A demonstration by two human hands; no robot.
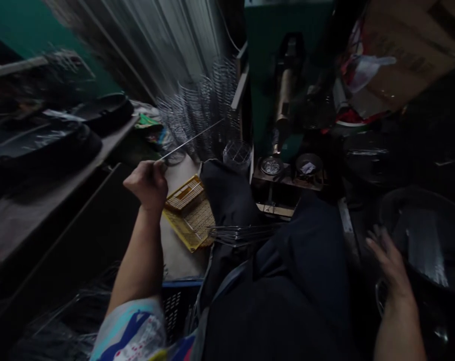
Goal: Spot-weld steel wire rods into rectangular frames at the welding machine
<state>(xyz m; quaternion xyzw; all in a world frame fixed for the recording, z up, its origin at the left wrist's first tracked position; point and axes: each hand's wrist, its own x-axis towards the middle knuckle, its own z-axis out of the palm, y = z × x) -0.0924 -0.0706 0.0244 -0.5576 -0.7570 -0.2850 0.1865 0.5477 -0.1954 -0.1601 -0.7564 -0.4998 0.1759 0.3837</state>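
Note:
My left hand is closed around one end of a thin straight metal wire, which points up and to the right. Off to the right, my right hand is held with its fingers stretched out and somewhat blurred. I see nothing in it. It is beside a large dark round pan, and I cannot tell whether they touch. Across my lap, on the dark apron, lies a bundle of bent metal wires.
Ahead stands a green machine, with a small dish of metal bits at its foot. A yellow plastic basket rests on the floor. Stacked wire rings lean behind it. Black pans sit on the left bench.

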